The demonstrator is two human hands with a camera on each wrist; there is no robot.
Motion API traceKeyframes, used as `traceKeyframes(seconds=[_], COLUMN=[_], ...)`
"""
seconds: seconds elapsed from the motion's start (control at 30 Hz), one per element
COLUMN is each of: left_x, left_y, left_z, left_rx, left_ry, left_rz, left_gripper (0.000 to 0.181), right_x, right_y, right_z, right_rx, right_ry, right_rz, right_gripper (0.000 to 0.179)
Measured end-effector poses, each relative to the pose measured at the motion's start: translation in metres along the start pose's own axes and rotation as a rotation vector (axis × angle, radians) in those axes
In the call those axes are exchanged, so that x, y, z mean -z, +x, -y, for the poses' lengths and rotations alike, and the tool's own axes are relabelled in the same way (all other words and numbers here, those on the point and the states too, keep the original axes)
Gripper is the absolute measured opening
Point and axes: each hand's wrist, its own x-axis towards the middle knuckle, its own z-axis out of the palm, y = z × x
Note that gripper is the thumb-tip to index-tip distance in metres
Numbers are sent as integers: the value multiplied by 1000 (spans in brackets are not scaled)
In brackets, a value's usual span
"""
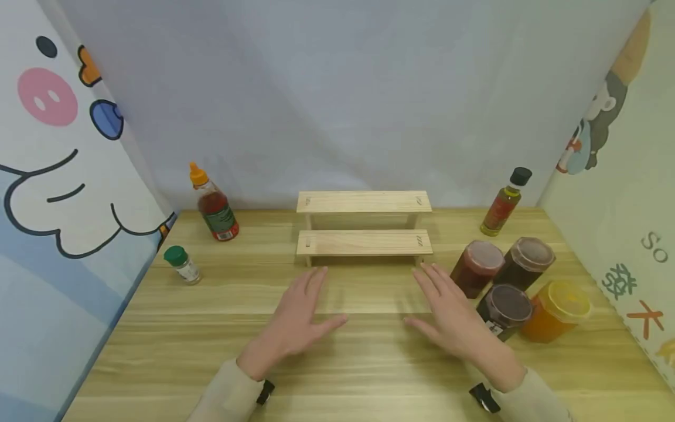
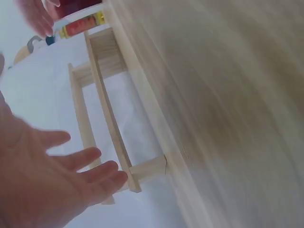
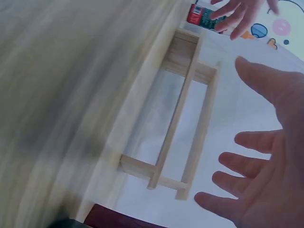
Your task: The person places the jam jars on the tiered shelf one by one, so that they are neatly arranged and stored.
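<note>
A small two-step wooden rack of pale wood stands at the back middle of the table, its two shelves bare. Just in front of its left end I hold my left hand with fingers extended and thumb apart. My right hand mirrors it by the rack's right end, fingers also spread. Neither hand holds anything. In the left wrist view, the left hand's palm faces the rack's side. The right wrist view has the right hand likewise, with a gap between fingers and rack.
At right cluster a dark red jar, a dark jar, another dark jar and an orange jar, beside my right hand. An oil bottle stands behind them. At left are a red sauce bottle and a green-capped shaker.
</note>
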Motion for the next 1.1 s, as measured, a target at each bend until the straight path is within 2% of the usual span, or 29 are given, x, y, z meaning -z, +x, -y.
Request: traceKeyframes(seconds=[0.1, 0.27, 0.37, 0.47, 0.57, 0.63, 0.73, 0.9, 1.0, 1.1], left_x=[1, 4, 8, 10, 11, 11, 10, 9, 6, 4], left_y=[8, 20, 25, 30, 36, 40, 46, 53, 58, 62], left_z=[3, 8, 13, 20, 26, 30, 34, 41, 46, 51], left_rx=[17, 71, 141, 243, 341, 401, 481, 576, 610, 631], left_ry=[-112, -349, -475, -560, -611, -640, -687, -761, -786, -854], left_rz=[-84, -238, -301, -343, -374, -378, -381, -388, -381, -367], left_gripper=[82, 51, 38, 34, 32, 32, 34, 44, 46, 46], right_x=[7, 24, 31, 39, 49, 56, 65, 76, 82, 89], right_y=[-1, -5, -9, -13, -18, -20, -25, -32, -37, -42], right_z=[2, 3, 2, -1, -5, -9, -17, -32, -42, -51], right_rx=[6, -5, 0, 13, 33, 54, 44, -8, -45, -92], right_ry=[64, 97, 112, 136, 146, 150, 151, 168, 164, 143], right_rz=[-98, -245, -312, -363, -433, -495, -563, -596, -594, -601], right_gripper=[84, 76, 69, 64, 62, 62, 62, 61, 55, 54])
